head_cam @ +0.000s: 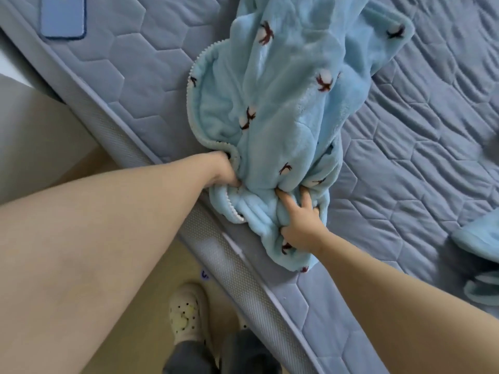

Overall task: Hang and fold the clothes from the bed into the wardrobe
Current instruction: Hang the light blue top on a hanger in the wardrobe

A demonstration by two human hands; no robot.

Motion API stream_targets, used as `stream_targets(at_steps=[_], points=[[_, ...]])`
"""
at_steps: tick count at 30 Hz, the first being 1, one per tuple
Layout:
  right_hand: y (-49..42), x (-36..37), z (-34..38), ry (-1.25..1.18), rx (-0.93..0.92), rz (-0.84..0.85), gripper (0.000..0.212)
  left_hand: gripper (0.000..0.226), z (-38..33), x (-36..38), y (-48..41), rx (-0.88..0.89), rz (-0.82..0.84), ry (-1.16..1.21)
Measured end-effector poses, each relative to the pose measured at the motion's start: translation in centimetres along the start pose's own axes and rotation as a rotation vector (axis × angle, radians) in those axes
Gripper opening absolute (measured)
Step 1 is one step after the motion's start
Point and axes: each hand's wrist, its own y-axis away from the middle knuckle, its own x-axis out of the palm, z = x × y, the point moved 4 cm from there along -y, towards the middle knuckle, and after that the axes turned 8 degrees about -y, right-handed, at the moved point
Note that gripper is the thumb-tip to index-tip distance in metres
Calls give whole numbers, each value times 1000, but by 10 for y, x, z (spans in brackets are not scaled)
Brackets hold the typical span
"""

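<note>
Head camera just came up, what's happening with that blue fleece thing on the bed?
A person stands at the edge of the mattress with both hands gripping the near end of the light blue fleece garment. The left hand holds one bunched side, the right hand the other. The garment lies on the bed, neither folded nor hung yet.

No readable text; blurred mark on mattress side (244,282).

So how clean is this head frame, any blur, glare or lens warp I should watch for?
Head view: light is soft and even, with no glare; the fleece garment and both hands, left and right, are fairly sharp; the far-right edge smears, blurring a second pale blue piece; wide-angle warp enlarges the near forearms and bends the mattress edge.
</note>
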Motion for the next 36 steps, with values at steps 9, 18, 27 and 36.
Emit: stream_targets(at_steps=[9, 18, 27, 36], points=[[80, 28, 32, -97, 12, -202, 68, 59, 74, 38, 87, -9, -123, 604], [200, 26, 114, -286, -424, -435, 75, 37, 96, -6, 199, 156, -125, 861], [296, -82, 207, -642, -641, -388, 34, 20, 75, -89, 359, 537, -386, 939], [447, -162, 316, -926, -1010, -196, 25, 27, 97, -175, 536, 984, -706, 863]])
